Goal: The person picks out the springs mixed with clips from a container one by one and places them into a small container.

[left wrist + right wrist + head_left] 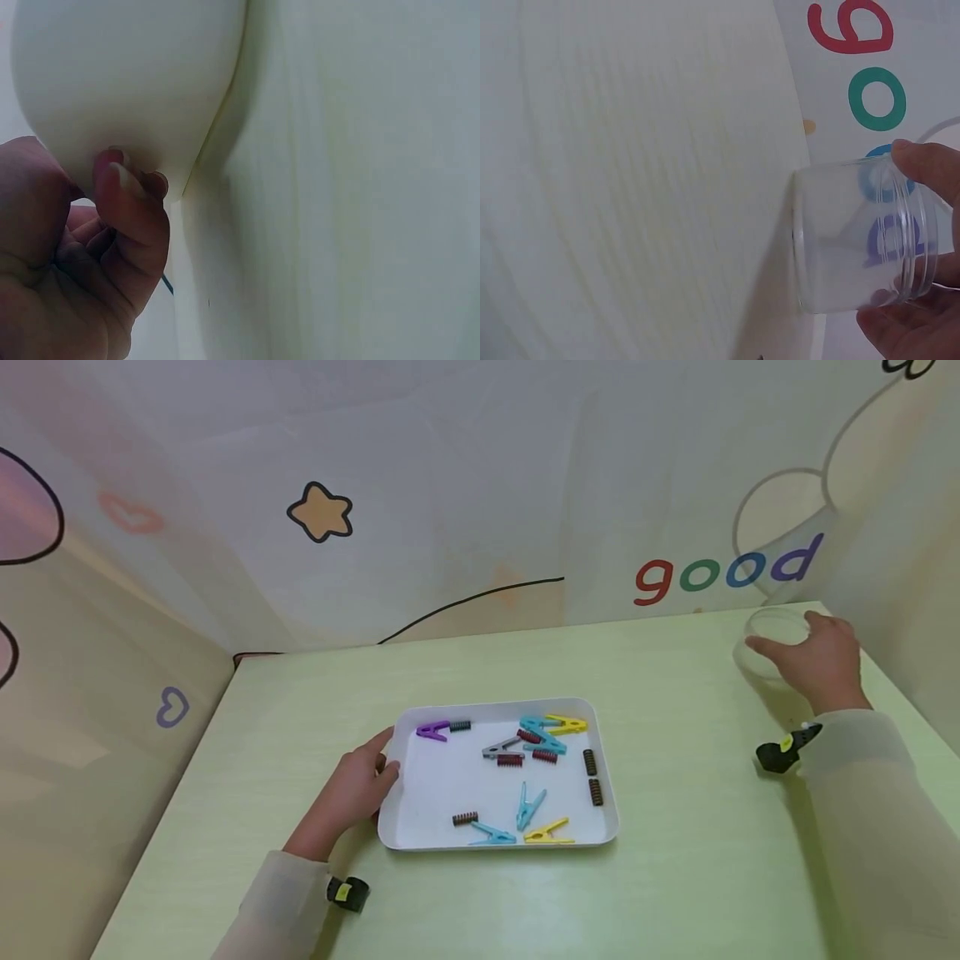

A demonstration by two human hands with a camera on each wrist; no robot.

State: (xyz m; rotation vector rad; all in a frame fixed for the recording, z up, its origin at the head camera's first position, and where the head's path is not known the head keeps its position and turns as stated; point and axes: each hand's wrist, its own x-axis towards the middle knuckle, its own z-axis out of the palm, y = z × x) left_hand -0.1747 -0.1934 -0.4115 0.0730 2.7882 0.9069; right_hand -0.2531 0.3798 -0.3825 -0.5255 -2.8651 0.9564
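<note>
At the left end of a white tray, my left hand grips the rim. Its curled fingertips rest against the outer wall in the left wrist view. The tray holds a purple clip, a grey clip, yellow clips, several blue clips, and dark springs and red springs. At the back right corner of the table, my right hand holds a clear, empty jar near its threaded mouth, thumb on one side and fingers on the other. The jar stands upright.
The pale green table meets a printed cloth wall at its back edge, close behind the jar. More cloth hangs along the left and right sides.
</note>
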